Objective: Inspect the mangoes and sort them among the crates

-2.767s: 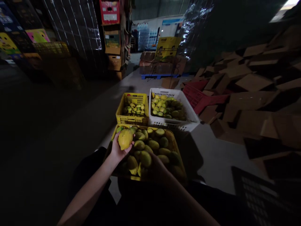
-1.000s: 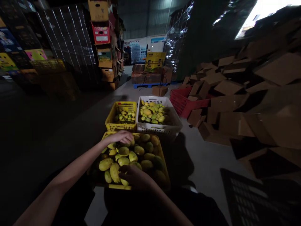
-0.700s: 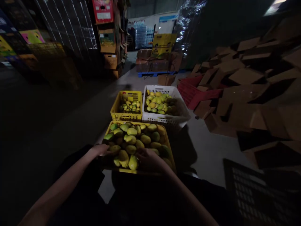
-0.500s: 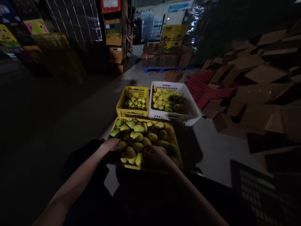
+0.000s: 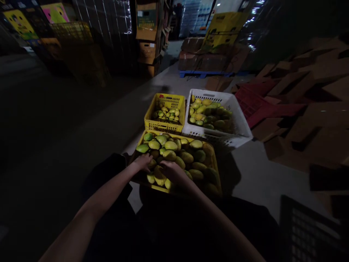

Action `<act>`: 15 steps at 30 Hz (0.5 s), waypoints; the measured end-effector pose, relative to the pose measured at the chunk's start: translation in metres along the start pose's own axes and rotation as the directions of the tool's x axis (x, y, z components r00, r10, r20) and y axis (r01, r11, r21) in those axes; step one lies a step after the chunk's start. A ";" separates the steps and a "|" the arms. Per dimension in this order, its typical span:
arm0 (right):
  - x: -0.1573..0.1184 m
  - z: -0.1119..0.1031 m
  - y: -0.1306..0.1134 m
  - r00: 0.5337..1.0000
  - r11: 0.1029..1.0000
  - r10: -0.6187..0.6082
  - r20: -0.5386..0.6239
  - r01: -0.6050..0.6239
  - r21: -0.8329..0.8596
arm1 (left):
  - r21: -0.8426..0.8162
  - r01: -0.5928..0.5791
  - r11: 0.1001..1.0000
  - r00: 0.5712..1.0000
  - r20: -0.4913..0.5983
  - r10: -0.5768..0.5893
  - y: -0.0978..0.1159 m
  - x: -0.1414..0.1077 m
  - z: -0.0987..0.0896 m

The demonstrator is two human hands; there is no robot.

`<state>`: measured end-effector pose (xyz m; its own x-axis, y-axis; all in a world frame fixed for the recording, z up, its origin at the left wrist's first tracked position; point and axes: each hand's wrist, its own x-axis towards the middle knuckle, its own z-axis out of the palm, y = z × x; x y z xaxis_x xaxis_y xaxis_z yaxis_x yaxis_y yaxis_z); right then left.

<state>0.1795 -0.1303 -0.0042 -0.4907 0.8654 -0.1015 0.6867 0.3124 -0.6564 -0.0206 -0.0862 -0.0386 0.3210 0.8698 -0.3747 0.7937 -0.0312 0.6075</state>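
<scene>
A large yellow crate [image 5: 216, 160] full of green-yellow mangoes [image 5: 171, 146] stands in front of me. My left hand [image 5: 143, 162] lies on the mangoes at the crate's left side, its fingers curved over a fruit [image 5: 152, 163]. Close to its right, my right hand [image 5: 172, 170] reaches over the fruit near the front, fingers bent; what they may grip is hidden. Behind stand a smaller yellow crate [image 5: 163, 126] with small fruit [image 5: 169, 114] and a white crate [image 5: 242, 125] holding yellow and green fruit [image 5: 208, 109].
A red crate [image 5: 253, 103] and a heap of cardboard boxes [image 5: 308, 123] lie at the right. Farther back are a blue pallet [image 5: 203, 74] with boxes and a stack of cartons [image 5: 147, 52]. A crate-shaped shadow falls on the floor at lower right.
My right hand has moved left across the mangoes, closer to my left hand. My left hand has shifted slightly up over the fruit. The view has turned, so the background sits differently.
</scene>
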 end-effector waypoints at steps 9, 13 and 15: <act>-0.007 -0.029 -0.013 0.992 0.989 0.129 -0.013 -0.129 -0.076 | -0.505 -0.074 0.860 0.962 -0.264 -0.073 0.011 -0.020 -0.052; -0.007 -0.034 -0.008 0.986 0.980 0.164 -0.007 -0.163 -0.114 | -0.920 -0.149 0.362 0.976 -0.196 -0.096 0.028 -0.041 -0.083; -0.006 -0.030 -0.005 0.990 0.983 0.142 -0.018 -0.143 -0.118 | -0.985 -0.172 -0.028 0.982 -0.169 -0.088 0.038 -0.052 -0.090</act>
<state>0.1954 -0.1251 0.0219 -0.3785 0.9079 -0.1803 0.8082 0.2293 -0.5424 -0.0531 -0.0882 0.0671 0.1581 0.9398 -0.3030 -0.5865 0.3362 0.7369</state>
